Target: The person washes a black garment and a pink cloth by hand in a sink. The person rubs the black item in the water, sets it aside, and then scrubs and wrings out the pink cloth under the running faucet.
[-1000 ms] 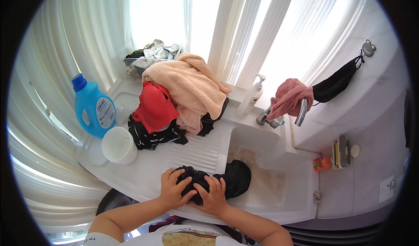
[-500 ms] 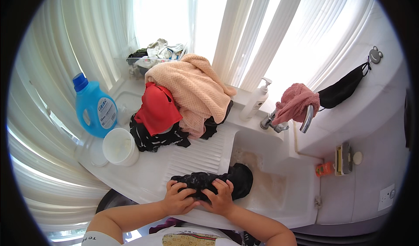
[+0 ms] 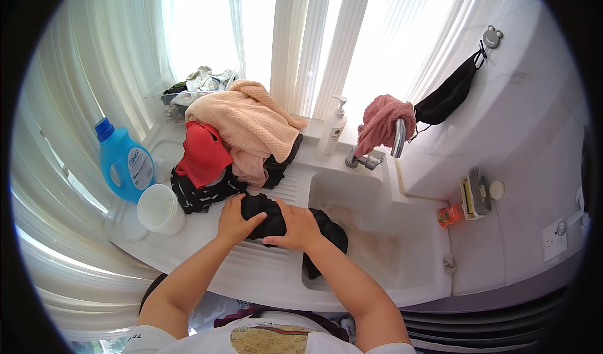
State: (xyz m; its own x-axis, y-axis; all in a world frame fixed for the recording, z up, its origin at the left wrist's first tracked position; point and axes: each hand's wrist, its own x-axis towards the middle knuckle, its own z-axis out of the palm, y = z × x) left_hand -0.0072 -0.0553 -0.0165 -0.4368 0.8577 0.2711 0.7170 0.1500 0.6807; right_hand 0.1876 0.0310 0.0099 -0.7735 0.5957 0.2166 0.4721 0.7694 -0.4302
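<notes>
A wet, dark black garment (image 3: 331, 233) lies bunched on the ribbed washboard (image 3: 276, 253) and hangs over its right edge into the sink basin. My left hand (image 3: 237, 222) grips its left end, thumb turned toward the right hand. My right hand (image 3: 294, 226) is closed over the middle of the bundle, fingers toward the far side. The cloth is too crumpled to tell its kind. Just beyond my left hand rests a pile with a red bra-like garment (image 3: 204, 155), a peach waffle towel (image 3: 251, 118) and a black-and-white patterned cloth (image 3: 198, 194).
Left stand a blue detergent bottle (image 3: 125, 162) and a white tub (image 3: 161, 209). Shallow cloudy water (image 3: 377, 247) covers the basin floor. Behind it are a white pump bottle (image 3: 331, 128) and a faucet (image 3: 398, 141) draped with a pink cloth (image 3: 383, 123). A soap holder (image 3: 475, 194) hangs right.
Both my hands have pushed forward, away from me, up the washboard with the black garment. My arms are stretched out further. The whole view has shifted somewhat.
</notes>
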